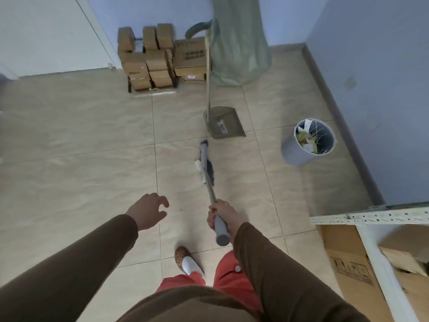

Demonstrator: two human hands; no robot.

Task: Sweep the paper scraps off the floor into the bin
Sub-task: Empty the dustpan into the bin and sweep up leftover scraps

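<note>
My right hand (220, 216) grips the grey handle of a broom (205, 162), whose dark bristle head rests on the tiled floor ahead of me. White paper scraps (198, 167) lie against the left side of the broom head. A brownish dustpan (222, 123) with a long upright handle stands just beyond the broom. The grey bin (294, 153) stands to the right near the wall, holding white and yellowish scraps. My left hand (148, 211) hovers empty with its fingers spread, left of the broom handle.
Stacked cardboard boxes (151, 61) and a large green sack (239, 43) stand against the far wall. A metal shelf (371, 219) with cardboard boxes is at the right. My slippered foot (185, 260) is on the tiles below the hands.
</note>
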